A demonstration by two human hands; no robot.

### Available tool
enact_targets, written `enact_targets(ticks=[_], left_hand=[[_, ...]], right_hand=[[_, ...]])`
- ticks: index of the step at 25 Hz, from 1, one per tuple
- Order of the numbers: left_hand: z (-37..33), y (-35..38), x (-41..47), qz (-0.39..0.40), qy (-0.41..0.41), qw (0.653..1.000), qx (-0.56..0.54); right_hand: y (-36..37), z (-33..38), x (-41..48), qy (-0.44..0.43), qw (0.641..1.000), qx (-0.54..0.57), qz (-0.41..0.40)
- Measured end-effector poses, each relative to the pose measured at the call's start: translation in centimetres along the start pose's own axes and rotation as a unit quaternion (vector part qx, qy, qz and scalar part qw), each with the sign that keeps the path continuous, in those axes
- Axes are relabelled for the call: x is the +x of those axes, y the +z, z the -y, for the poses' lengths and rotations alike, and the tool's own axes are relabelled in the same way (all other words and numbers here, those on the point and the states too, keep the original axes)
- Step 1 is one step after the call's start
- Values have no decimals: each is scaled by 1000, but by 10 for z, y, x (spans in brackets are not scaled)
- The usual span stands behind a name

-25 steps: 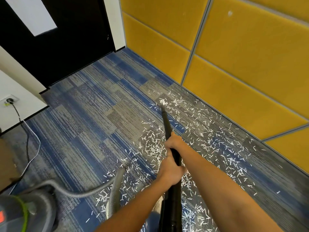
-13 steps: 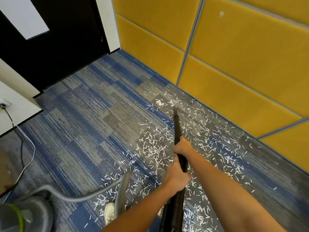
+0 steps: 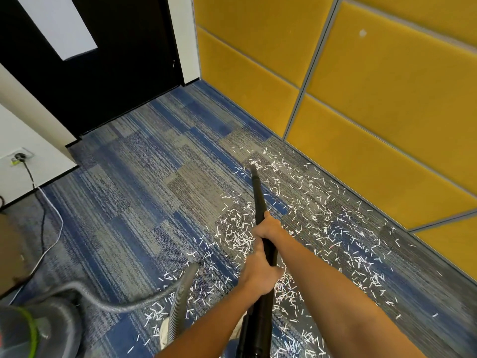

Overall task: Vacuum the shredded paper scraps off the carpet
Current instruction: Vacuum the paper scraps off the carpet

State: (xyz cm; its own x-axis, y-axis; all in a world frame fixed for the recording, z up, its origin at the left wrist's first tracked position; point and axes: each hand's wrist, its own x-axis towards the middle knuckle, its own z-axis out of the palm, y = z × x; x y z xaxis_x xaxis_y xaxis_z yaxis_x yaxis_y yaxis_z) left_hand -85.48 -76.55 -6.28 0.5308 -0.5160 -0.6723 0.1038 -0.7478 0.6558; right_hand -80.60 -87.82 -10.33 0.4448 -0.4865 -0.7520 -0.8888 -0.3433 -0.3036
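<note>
Currently, I see the right grip (image 3: 268, 228) and, behind it, the left grip (image 3: 260, 277) wrapped around the black wand (image 3: 259, 192); its tip sits among paper scraps (image 3: 237, 239) on the carpet (image 3: 144, 192).

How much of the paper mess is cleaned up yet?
Hardly any looks done. The carpet by the black door is bare, but maybe it always was. Now the left hand and right hand grip the vacuum wand, its tip at the mess's far edge. Left: lots of paper scraps along the yellow wall and around the grey hose.
</note>
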Motion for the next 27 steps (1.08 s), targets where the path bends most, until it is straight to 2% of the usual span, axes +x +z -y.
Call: enact_targets(ticks=[5, 11, 18, 27], left_hand=[[-13, 11, 9, 16, 10, 1000, 20], [-27, 33, 10, 14, -1, 1000, 12], [-29, 19, 16, -19, -13, 999, -24], [-30, -20, 25, -3, -3, 1000, -3]], right_hand=[[-17, -17, 6, 19, 999, -15, -31], [-32, -36, 10, 9, 1000, -6, -23], [-28, -12, 16, -31, 999, -5, 11], [-30, 19, 21, -13, 1000, 20, 6]])
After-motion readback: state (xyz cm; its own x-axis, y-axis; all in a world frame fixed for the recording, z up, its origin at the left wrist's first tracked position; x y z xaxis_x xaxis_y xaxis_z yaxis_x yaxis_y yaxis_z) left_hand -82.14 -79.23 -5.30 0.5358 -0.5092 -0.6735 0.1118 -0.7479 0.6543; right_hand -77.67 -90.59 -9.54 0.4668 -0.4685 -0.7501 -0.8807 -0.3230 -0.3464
